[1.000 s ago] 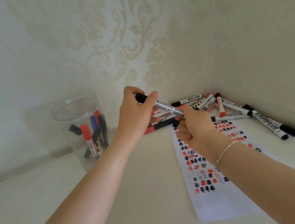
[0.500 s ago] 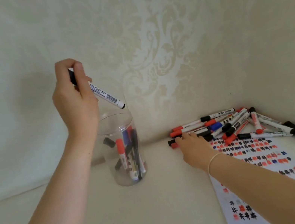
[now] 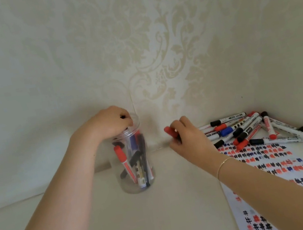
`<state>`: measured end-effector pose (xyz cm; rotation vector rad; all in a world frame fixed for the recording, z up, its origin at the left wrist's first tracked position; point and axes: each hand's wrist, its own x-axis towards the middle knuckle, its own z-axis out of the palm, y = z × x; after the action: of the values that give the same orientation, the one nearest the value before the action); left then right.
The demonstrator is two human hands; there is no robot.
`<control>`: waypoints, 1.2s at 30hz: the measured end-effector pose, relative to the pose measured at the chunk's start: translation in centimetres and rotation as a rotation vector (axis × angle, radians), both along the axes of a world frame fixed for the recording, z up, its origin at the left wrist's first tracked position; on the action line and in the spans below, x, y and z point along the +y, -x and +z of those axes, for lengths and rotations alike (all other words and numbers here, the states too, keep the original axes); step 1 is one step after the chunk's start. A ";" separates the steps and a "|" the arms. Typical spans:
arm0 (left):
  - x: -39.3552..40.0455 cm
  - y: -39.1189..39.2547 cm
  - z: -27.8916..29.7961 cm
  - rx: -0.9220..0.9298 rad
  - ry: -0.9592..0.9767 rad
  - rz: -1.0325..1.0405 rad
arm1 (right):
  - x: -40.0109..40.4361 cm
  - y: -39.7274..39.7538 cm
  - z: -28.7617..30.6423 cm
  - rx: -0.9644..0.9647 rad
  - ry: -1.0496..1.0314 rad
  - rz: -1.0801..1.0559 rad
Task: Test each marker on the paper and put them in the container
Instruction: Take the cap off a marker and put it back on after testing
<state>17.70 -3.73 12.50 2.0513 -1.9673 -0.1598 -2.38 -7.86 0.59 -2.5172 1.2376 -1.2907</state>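
Left hand, grip clenched on black marker, lowers it into container at 9 o'clock of pile; right hand grasps red marker. Next: release, uncap w/ both hands, test on paper.

The left hand covers the near rim of the clear container, and only a black cap end shows between its curled fingers; the rest of that marker is hidden. The right hand hides all but the red cap of its marker. The paper runs off the bottom and right edges, its nearer marks blurred. Print on the marker barrels is too small to read.
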 end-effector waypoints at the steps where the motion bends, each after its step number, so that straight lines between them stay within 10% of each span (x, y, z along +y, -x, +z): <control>1: 0.0 0.1 0.2 0.020 -0.093 -0.011 | 0.2 0.0 0.3 -0.116 -0.036 -0.012; 6: -0.4 0.6 1.0 -0.037 -0.226 0.016 | 1.6 0.1 2.2 -0.566 -0.354 0.049; 9: 0.1 1.9 1.2 -0.244 0.147 0.142 | 2.5 0.8 2.6 -0.701 -0.529 0.154; 12: 1.9 5.8 0.6 -0.178 0.556 -0.015 | 3.0 1.9 2.6 -0.679 -0.538 0.179; 17: 1.2 10.9 -3.5 -0.103 0.253 -0.335 | 4.1 3.9 2.6 -0.585 -0.545 0.170; 21: -0.1 12.1 -6.4 -0.241 0.399 -0.236 | 5.0 6.3 2.2 -0.267 -0.500 0.044; 24: -0.3 12.5 -7.5 -0.046 0.391 -0.085 | 4.5 9.2 1.8 -0.206 -0.581 -0.172; 30: -0.2 15.2 -9.4 0.545 0.254 -0.052 | 5.5 10.0 1.2 -1.393 -1.159 0.379; 36: 0.4 17.2 -11.0 0.884 0.090 -0.132 | 6.0 6.4 2.1 -1.017 -0.928 0.017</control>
<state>0.53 -3.38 1.48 1.4034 -1.4846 -0.8258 -8.81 -1.85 2.66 -1.0007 1.1061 -1.2564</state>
